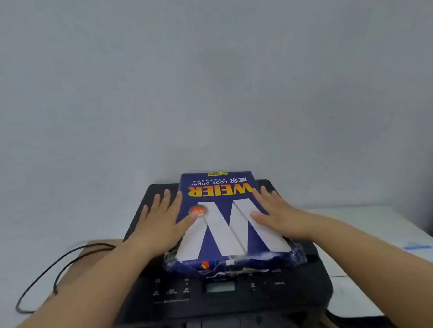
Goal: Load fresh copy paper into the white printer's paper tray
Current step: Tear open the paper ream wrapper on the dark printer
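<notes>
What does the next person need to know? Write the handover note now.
Left hand: open, flat at the left edge of the paper ream, thumb on top.
Right hand: open, resting on the ream's right side.
The ream, still wrapped with its near end torn, lies on top of the black printer.
No white printer or paper tray is in view.
Done: ream reached, no grip closed yet.
Left: take sheets out, open the tray, load it, close it.

Soft, even light reaches you with a cool grey cast; your hands throw only faint shadows. The view is slightly blurred throughout, and wide-angle distortion bends the scene toward its edges.
</notes>
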